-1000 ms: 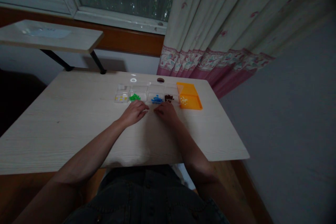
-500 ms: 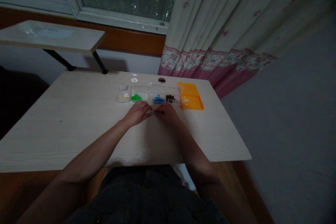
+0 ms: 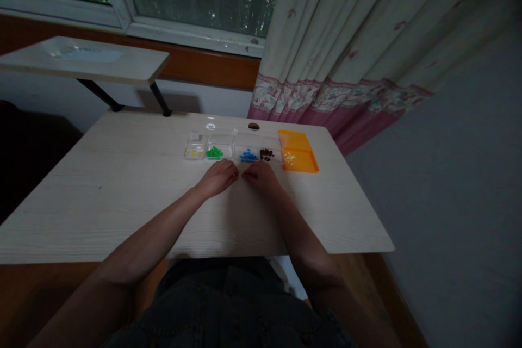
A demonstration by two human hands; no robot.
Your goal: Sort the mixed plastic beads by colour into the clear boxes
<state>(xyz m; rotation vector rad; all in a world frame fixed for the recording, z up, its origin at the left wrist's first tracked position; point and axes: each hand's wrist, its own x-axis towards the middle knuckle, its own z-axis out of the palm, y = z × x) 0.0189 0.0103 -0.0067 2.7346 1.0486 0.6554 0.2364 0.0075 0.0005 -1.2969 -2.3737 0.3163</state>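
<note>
Both hands rest on a pale wooden table, fingertips almost meeting. My left hand has its fingers curled and pinched toward my right hand, which is also pinched; what lies between them is too small and dark to name. Just beyond the hands stands a row of clear boxes: one with yellow beads, one with green beads, one with blue beads and one with dark brown beads. An orange tray with a few pale beads lies to the right of them.
A round cable hole sits at the table's far edge. A small raised shelf on black legs stands at the back left. A window and a flowered curtain are behind; a grey wall runs along the right.
My two hands have drawn closer together until the fingertips nearly touch. The camera has shifted slightly; the boxes and tray have not moved.
</note>
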